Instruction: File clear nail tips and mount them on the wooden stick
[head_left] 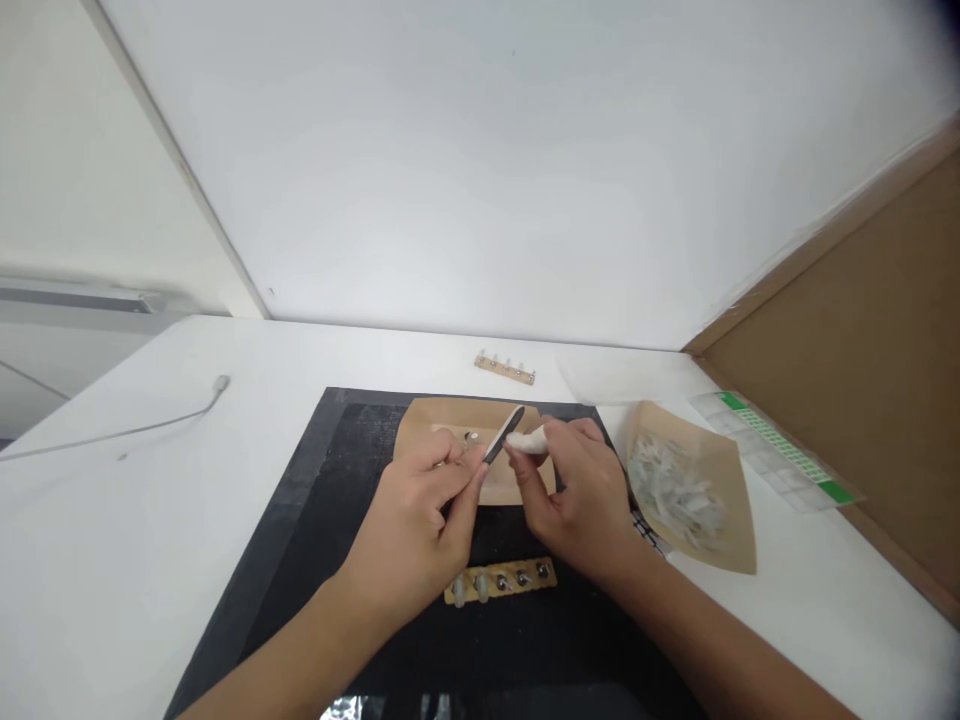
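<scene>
My left hand (426, 500) pinches a slim nail file (504, 434), dark along one side and pale on the other, slanting up to the right. Close by its far end is my right hand (574, 485), thumb and index finger pressed together; what sits in that pinch is too small to make out. A white covering (531, 440) wraps the index fingertip. Below the hands lies a brown paper sheet (416, 420) with a small shiny piece (471, 436) on it. Nearer me, a wooden strip (491, 585) carries several metal clips, two with translucent nail tips.
A black mat (322, 560) covers the white table (135, 520). At right, brown paper (739, 535) holds a pile of translucent nail tips (675, 490), beside a clear case with a green label (784, 445). Behind lies another clip strip (505, 368); a cable (180, 418) runs left.
</scene>
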